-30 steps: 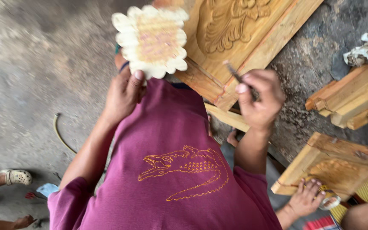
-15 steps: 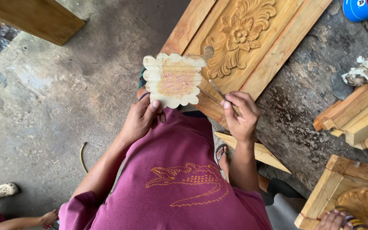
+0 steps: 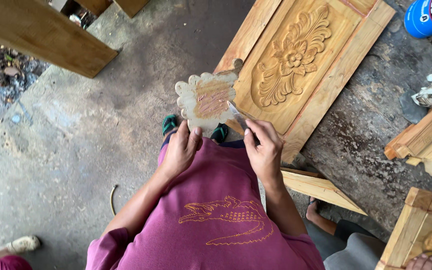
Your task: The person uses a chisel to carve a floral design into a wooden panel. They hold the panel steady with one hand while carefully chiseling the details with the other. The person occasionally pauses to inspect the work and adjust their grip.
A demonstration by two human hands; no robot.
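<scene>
- The left hand (image 3: 180,150) is gripping the lower edge of a small scalloped wooden piece (image 3: 207,99), thumb pressed on its front face and the other fingers curled behind it, clamped on the wood.
- The wooden piece is being held up in the air in front of the person's chest, above the concrete floor (image 3: 76,130), with a patch of pinkish-brown paste showing in its middle.
- The right hand (image 3: 265,150) is closing its fingers together around the handle of a thin metal blade (image 3: 237,109), gripping it firmly.
- The tip of the blade is touching the right side of the paste patch on the wooden piece.
- A large carved wooden panel (image 3: 301,65) with a flower and leaf pattern is lying on the floor just beyond the hands, tilted across the view.
- The person is wearing a maroon shirt (image 3: 216,220), and green sandals (image 3: 170,123) are showing below the wooden piece.
- A blue can (image 3: 426,17) is lying at the top right corner, well apart from the hands.
- More wooden frames (image 3: 428,142) are stacked at the right edge, and another person's foot (image 3: 21,244) is showing at the bottom left.
</scene>
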